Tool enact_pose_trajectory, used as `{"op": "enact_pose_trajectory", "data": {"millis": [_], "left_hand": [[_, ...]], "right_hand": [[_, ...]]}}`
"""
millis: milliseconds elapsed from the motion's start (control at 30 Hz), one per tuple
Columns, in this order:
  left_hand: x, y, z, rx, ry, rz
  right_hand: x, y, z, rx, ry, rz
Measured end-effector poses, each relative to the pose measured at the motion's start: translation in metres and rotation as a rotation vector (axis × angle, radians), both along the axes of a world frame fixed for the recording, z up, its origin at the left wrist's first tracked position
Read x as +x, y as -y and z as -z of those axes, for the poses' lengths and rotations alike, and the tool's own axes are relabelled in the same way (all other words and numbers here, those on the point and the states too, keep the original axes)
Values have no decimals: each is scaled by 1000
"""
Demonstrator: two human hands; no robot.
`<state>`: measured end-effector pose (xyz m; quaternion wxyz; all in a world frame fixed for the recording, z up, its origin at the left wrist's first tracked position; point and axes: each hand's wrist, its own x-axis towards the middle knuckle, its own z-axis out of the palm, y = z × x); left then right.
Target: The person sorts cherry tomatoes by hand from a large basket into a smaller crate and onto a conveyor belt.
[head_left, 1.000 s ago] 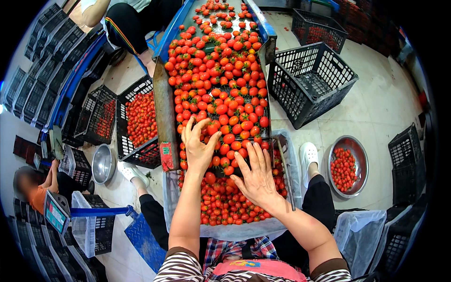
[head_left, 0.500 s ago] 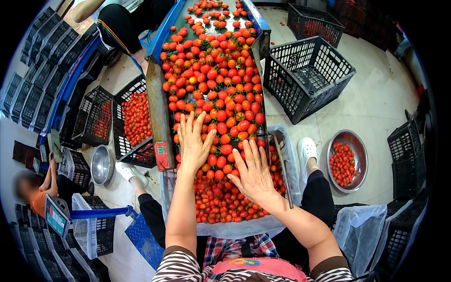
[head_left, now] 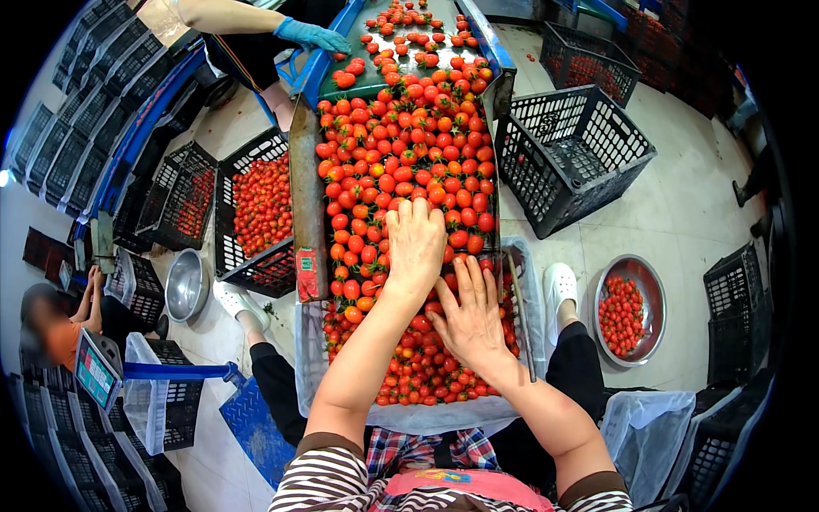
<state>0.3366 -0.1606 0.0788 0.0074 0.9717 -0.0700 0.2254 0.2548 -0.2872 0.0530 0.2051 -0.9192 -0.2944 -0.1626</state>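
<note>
Red cherry tomatoes (head_left: 408, 141) with green stems cover a sloping chute that runs down toward me. Its worn metal side wall (head_left: 307, 188) stands at the left. My left hand (head_left: 415, 243) is in the middle of the tomatoes with its fingers curled down; the fingertips and anything in them are hidden. Just right of and nearer than it, my right hand (head_left: 471, 320) lies open over the chute's lower end, fingers stretched out on the tomatoes. Below both hands, a container with a translucent plastic liner (head_left: 401, 418) holds many more tomatoes.
A black crate of tomatoes (head_left: 263, 205) stands left of the chute, a black crate (head_left: 576, 158) right. Metal bowls flank me: one (head_left: 186, 286) left, one with tomatoes (head_left: 653, 328) right. A co-worker's blue-gloved hand (head_left: 314, 36) reaches to the green belt (head_left: 363, 84). A blue-armed scale (head_left: 175, 370) stands left.
My left hand has moved right and its fingers have curled. My right hand stays spread near the same place. The co-worker's gloved hand has come in at the belt. The view has shifted slightly.
</note>
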Motion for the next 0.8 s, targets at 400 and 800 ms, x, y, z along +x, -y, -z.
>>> {"op": "enact_pose_trajectory", "data": {"millis": [400, 800], "left_hand": [[-44, -80, -19, -694, 309, -68], [-12, -63, -9, -239, -126, -203]], "right_hand": [[-2, 0, 2, -4, -24, -19], [0, 1, 0, -1, -12, -29]]}}
